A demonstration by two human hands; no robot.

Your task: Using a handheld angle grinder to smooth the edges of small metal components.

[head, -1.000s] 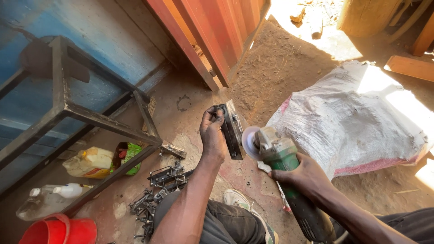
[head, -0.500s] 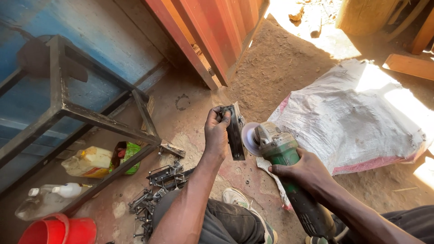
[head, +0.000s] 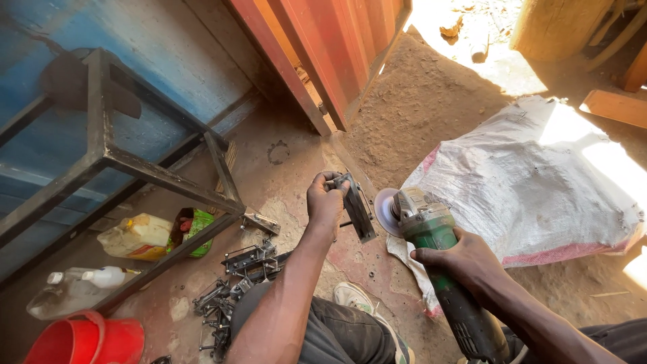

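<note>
My left hand (head: 325,200) grips a small dark metal bracket (head: 357,207), holding it upright above the ground. My right hand (head: 467,261) is wrapped around the body of a green angle grinder (head: 431,232). The grinder's grey disc (head: 385,211) sits just to the right of the bracket, very close to it; contact cannot be told. The grinder's black handle (head: 475,327) runs back toward me under my right forearm.
A pile of dark metal parts (head: 232,283) lies by my knee. A steel frame (head: 101,155) stands at left, with a yellow jug (head: 138,237), a clear bottle (head: 81,283) and a red bucket (head: 84,340) beneath. A white sack (head: 532,175) lies at right, red container wall (head: 330,47) behind.
My left hand has turned the bracket slightly and held it closer to the grinder disc. My right hand and the grinder have shifted a little toward me.
</note>
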